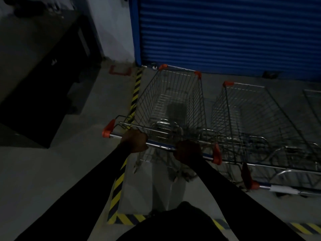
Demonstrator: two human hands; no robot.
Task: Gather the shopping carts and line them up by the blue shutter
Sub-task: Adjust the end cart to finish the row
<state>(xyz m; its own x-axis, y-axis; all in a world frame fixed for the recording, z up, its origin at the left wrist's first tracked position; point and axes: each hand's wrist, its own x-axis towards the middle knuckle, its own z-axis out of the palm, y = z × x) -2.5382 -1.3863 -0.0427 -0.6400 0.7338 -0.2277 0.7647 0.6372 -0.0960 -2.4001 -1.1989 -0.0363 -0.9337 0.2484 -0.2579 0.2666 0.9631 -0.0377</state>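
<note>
A wire shopping cart [173, 94] with orange corner caps stands in front of me, its nose close to the blue shutter [225, 32]. My left hand [134, 140] and my right hand [188, 152] are both closed around its handle bar. To its right a second cart [251, 115] stands parallel, also facing the shutter. The edge of a third cart [312, 100] shows at the far right. The scene is dim.
Yellow-and-black floor tape [135, 94] runs along the left side of my cart and across the floor behind me. A dark cabinet-like block [43, 84] stands at the left. A white wall [112, 28] meets the shutter frame.
</note>
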